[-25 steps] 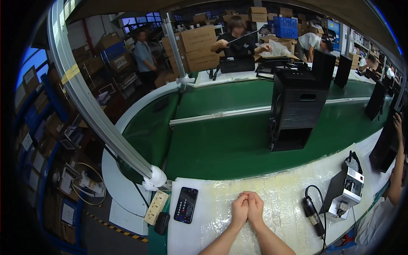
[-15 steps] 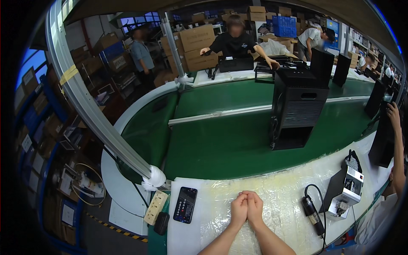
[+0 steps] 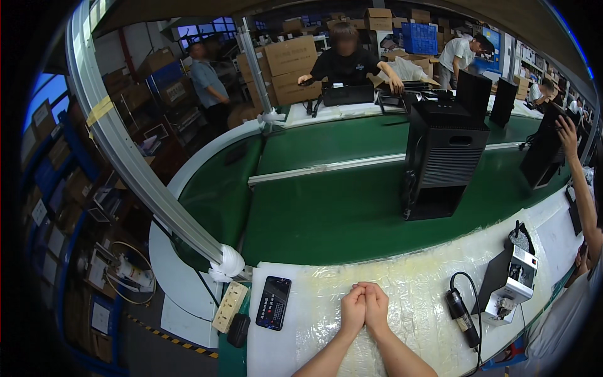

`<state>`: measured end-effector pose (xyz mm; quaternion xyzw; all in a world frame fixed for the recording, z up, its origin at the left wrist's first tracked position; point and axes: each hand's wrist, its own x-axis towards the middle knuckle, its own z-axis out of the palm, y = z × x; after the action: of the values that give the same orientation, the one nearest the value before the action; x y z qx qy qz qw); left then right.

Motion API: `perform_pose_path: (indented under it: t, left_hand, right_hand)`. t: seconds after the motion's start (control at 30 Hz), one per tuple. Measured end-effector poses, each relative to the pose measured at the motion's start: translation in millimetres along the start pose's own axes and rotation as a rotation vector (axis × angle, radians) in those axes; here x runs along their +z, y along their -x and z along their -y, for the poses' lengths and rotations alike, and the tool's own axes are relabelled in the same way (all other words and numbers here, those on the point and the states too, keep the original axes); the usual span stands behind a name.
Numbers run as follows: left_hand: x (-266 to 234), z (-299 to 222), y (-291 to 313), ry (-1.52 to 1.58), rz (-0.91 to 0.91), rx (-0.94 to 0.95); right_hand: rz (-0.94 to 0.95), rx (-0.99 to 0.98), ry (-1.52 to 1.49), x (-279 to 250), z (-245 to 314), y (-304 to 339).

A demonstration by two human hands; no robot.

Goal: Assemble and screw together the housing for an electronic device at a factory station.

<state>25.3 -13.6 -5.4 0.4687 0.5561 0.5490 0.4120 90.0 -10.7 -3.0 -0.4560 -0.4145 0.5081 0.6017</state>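
Note:
My left hand [image 3: 353, 310] and my right hand [image 3: 376, 306] rest side by side on the plastic-covered worktop [image 3: 314, 355]. Both are closed, fingers curled in and pressed against each other, and nothing shows in either. Left of them lies a black phone [image 3: 274, 303] with its screen lit. On the right is a black cylindrical electric screwdriver [image 3: 463, 318] with a looped cable. Beyond it stands a small silver and black machine [image 3: 512, 286], perhaps a screw feeder. A tall black computer case [image 3: 445, 160] stands upright on the green conveyor belt in front of me.
A cream power strip [image 3: 230, 306] and a small black object [image 3: 238, 330] sit at the worktop's left edge. A metal post [image 3: 147, 179] rises there. At right, a co-worker's hand [image 3: 568, 135] touches another black case [image 3: 541, 154]. Across the belt [image 3: 320, 220], a person [image 3: 345, 66] handles dark parts.
The co-worker at right has shifted a black case away from the worktop onto the belt. Across the belt, the person's arm has moved slightly. My hands have stayed still.

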Motion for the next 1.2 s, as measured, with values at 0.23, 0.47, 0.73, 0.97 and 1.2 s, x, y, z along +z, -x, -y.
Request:
perform_pose_path:
  t: [0.23,0.47,0.73,0.97,1.2]
  left_hand:
    - [0.3,1.5,-0.5,0.000,-0.010,0.015]
    - [0.3,0.1,-0.4,0.008,-0.006,0.013]
    - [-0.1,-3.9,-0.1,-0.010,-0.013,0.018]
    - [-0.2,-3.2,-0.3,-0.010,-0.008,0.021]
    - [0.0,-2.5,-0.2,-0.006,-0.007,0.011]
  right_hand:
    - [0.007,0.009,-0.016,-1.0,-1.0,0.2]
    - [0.000,0.007,-0.023,0.6,1.9,0.3]
    - [0.002,0.015,-0.020,1.4,6.2,1.3]
    - [-0.001,0.013,-0.003,1.4,5.9,1.0]
    - [-0.002,0.013,-0.004,1.1,5.8,0.9]
